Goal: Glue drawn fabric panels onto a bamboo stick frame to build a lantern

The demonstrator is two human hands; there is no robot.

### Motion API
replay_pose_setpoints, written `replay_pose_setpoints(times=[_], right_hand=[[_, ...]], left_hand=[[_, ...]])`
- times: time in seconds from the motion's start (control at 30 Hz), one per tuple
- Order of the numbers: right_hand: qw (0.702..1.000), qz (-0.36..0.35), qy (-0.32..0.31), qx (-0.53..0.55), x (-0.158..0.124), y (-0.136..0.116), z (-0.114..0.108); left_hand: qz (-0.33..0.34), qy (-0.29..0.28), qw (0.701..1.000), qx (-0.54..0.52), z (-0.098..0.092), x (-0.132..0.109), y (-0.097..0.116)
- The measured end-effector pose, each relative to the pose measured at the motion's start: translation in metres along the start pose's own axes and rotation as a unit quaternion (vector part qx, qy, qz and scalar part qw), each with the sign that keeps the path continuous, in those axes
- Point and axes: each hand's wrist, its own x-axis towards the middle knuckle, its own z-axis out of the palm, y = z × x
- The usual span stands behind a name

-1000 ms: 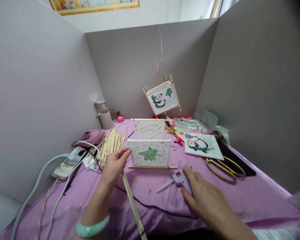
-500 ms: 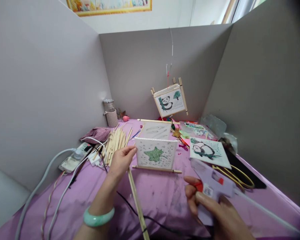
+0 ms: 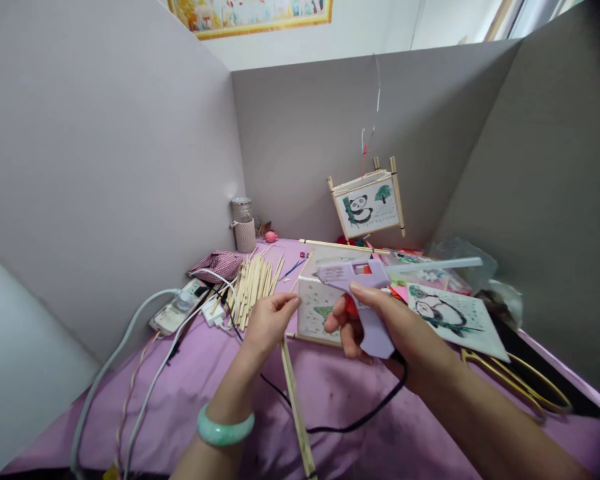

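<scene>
My left hand (image 3: 267, 327) is closed, thumb and fingertips pinching the left edge of a white panel (image 3: 309, 303) painted with a green leaf. This panel belongs to a frame of thin wooden sticks standing on the table. Below that hand a long wooden strip (image 3: 295, 403) runs toward me. In my right hand (image 3: 413, 337) is a lilac glue gun (image 3: 353, 272), its nozzle pointing left, near the panel's top edge. A white glue stick (image 3: 435, 265) protrudes from its back. Gun and fingers hide much of the panel, including most of the leaf.
Loose wooden sticks (image 3: 255, 283) lie to the left, by a power strip (image 3: 173, 313) with cables. A jar (image 3: 243, 227) stands behind them. At right are a panda panel (image 3: 455, 317) and gold-handled scissors (image 3: 523, 383). A panda lantern (image 3: 370, 207) hangs at the back.
My right hand has brought the glue gun up and left, from the table's right side to in front of the leaf panel. My left hand keeps its pinch. The whole view has shifted slightly.
</scene>
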Motion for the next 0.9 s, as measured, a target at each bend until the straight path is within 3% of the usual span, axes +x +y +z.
replay_pose_setpoints(times=[0.1, 0.27, 0.9], right_hand=[[1.0, 0.021, 0.006, -0.005, 0.01, 0.0, 0.004], [0.999, 0.036, 0.021, -0.022, 0.017, 0.0, 0.007], [0.997, 0.05, 0.034, -0.044, 0.02, -0.002, 0.009]], left_hand=[[0.003, -0.036, 0.999, -0.006, 0.0, 0.002, -0.002], [0.021, -0.048, 0.998, -0.038, 0.0, 0.005, -0.006], [0.029, -0.043, 0.998, -0.02, -0.001, 0.006, -0.008]])
